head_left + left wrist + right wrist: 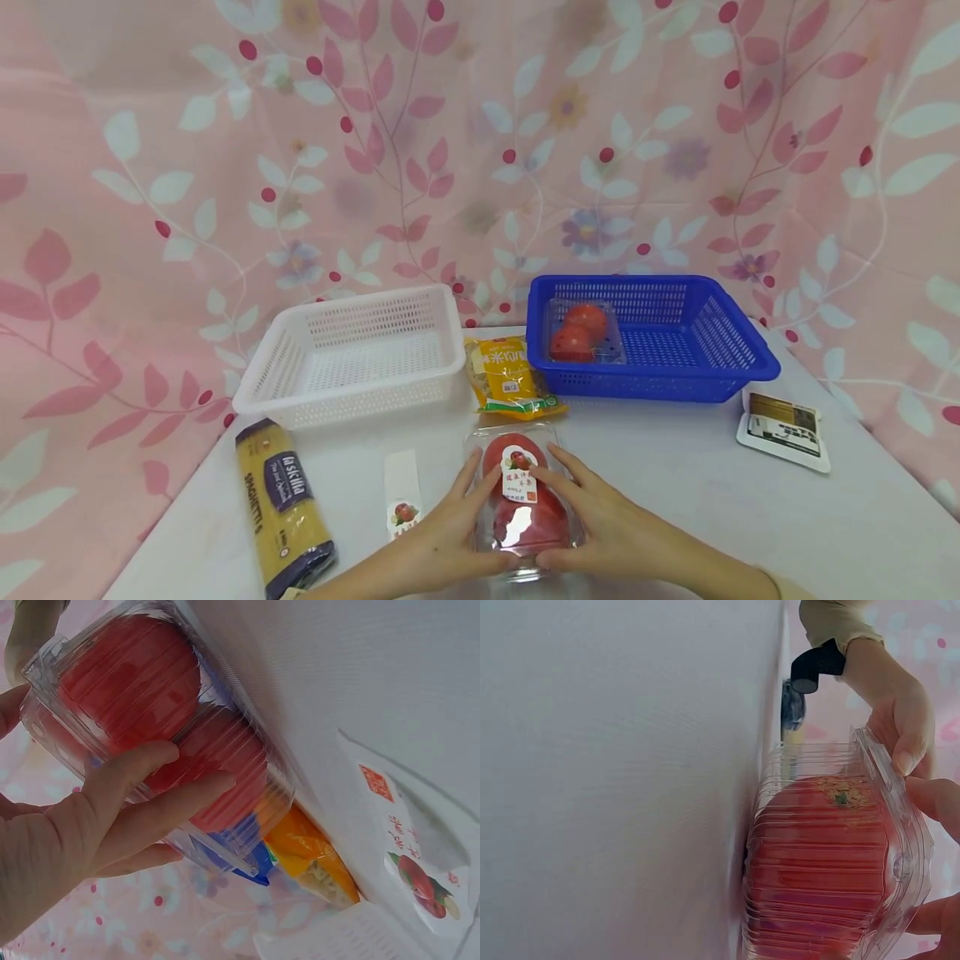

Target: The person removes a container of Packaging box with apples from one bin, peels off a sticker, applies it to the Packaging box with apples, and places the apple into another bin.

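Held item: clear clamshell box of tomatoes (525, 500), resting on the white table (675, 500) at the middle of its near edge; a label with a tomato picture sits on the lid.
Left hand (442, 533): pressed against the left side of the clamshell, fingers (172, 802) laid along the ribbed plastic and lightly curled round it, holding the box.
Right hand (607, 525): against the right side of the clamshell, fingers reaching over the lid towards the label, holding the box.
Loose label strip (402, 493): flat on the table just left of the left hand, tomato picture at its near end.
Spaghetti packet (281, 508): near-left corner of the table, lying lengthwise.
White basket (352, 354): far-left part of the table.
Yellow snack packet (508, 377): between the two baskets, just beyond the clamshell.
Blue basket (712, 350): far-right part of the table; a second clamshell of tomatoes (581, 331) leans inside against its left wall.
Dark sachet (783, 429): right edge of the table, near the blue basket.
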A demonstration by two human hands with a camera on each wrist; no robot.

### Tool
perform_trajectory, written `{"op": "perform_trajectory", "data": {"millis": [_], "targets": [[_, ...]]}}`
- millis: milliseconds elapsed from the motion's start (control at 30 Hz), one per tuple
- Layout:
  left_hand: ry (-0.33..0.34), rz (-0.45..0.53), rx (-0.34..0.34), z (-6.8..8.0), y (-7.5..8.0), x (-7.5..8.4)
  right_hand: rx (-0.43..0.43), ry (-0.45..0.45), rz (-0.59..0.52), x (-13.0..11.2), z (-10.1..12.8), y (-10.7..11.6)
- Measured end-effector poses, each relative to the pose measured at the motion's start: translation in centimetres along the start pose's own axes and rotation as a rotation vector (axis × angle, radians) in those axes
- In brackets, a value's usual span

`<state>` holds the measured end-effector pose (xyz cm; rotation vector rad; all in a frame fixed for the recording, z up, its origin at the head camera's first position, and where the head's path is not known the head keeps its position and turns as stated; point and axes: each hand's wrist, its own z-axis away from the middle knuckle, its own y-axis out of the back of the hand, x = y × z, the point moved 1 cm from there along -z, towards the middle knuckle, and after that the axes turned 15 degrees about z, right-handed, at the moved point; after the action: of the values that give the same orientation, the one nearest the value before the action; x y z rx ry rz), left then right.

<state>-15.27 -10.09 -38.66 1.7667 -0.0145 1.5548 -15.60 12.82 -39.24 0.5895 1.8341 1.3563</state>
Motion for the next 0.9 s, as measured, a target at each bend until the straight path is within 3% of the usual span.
{"op": "perform_trajectory", "data": {"millis": [300,600,733,900], "targets": [[0.012,-0.134,0.031,0.6,0.5,1.0,-0.007,0.009,0.012,-0.5,-0.6,0.4],[0.014,-0.136,0.086,1.7,2.2,2.4,0.043,0.090,0.035,-1.4,-2.0,1.7],[-0.020,-0.137,0.133,2.4,3.2,2.9,0.072,0.133,0.036,-2.2,-3.0,2.6],[-0.113,-0.131,0.248,2.7,4.2,3.3,0.072,0.161,0.018,-3.0,-4.7,4.2]]}}
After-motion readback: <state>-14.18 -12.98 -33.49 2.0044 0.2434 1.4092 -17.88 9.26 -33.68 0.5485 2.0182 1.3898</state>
